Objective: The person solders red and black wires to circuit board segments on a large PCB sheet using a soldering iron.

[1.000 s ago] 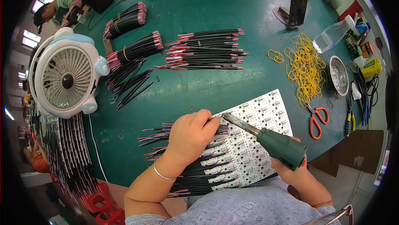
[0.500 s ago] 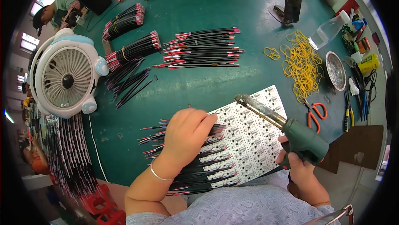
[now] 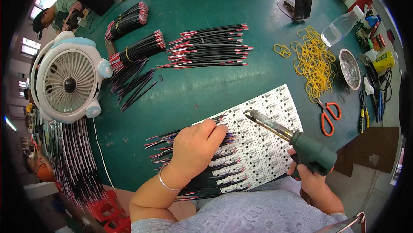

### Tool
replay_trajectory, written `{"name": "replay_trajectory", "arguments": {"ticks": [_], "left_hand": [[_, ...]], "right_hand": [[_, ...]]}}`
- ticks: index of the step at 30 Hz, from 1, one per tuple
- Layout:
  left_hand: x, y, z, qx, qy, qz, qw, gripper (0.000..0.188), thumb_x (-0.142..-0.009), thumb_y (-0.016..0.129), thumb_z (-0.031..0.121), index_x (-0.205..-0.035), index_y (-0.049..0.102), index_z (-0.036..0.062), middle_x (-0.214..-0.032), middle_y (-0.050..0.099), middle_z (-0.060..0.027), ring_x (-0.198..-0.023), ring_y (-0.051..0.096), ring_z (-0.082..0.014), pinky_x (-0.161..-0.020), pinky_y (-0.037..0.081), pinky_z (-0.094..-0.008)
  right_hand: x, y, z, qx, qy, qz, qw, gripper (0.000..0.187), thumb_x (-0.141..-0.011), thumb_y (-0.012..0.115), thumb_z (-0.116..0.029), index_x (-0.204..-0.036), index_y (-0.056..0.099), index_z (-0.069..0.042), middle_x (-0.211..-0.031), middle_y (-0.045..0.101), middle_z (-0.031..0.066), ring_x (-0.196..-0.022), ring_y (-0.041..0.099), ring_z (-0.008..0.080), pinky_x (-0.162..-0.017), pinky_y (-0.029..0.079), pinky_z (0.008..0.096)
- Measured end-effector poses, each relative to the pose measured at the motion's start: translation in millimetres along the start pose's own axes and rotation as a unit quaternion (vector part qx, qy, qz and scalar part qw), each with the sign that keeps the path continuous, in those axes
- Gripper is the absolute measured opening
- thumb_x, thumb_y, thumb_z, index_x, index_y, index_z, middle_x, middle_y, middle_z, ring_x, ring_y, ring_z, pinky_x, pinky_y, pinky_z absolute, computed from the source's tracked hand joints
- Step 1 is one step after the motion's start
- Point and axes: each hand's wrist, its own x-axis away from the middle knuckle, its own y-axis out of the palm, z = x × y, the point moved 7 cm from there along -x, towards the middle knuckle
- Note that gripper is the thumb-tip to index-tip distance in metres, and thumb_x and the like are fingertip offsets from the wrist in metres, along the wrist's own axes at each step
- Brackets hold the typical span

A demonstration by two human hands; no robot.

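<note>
On green table [image 3: 180, 97], circuit board [image 3: 258, 151], partly under left hand [image 3: 198, 146]

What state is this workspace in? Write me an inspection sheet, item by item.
Surface: green tabletop, small dark marks.
Work items: white rectangular circuit-board panel, black-sleeved wires along its left side.
Clutter: loose heap of thin yellow rubber bands, right.
Hands: left hand over the panel's left part, grip unclear; right hand grips dark green pistol-shaped soldering iron.
Cables: thin white cable at left.
Surroundings: white-and-blue plastic fan, red plastic stools.
</note>
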Motion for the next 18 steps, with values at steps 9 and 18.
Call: {"name": "replay_trajectory", "arguments": {"ticks": [9,18], "left_hand": [[1.0,4.3,-2.2,0.021,0.009,0.025,0.999,0.025,-0.068,0.063,0.001,-0.092,0.066,0.0038,-0.084,0.06,-0.0075,-0.069,0.06,-0.023,-0.057,0.049,-0.0326],[-0.4,10.4,-0.1,0.022,0.01,0.006,1.0,0.024,-0.067,0.064,0.003,-0.091,0.066,0.0035,-0.083,0.059,-0.007,-0.069,0.06,-0.0231,-0.057,0.049,-0.0326]], "right_hand": [[-1.3,5.5,2.6,0.293,-0.073,-0.072,0.951,0.042,-0.086,0.06,-0.014,-0.122,0.05,0.004,-0.101,0.062,0.0148,-0.059,0.06,0.0133,-0.053,0.051,0.0256],[-5.0,8.4,3.7,0.255,0.012,-0.042,0.966,0.031,-0.074,0.067,-0.008,-0.105,0.066,-0.005,-0.108,0.064,0.0127,-0.096,0.059,0.0289,-0.082,0.047,0.0371]]}}
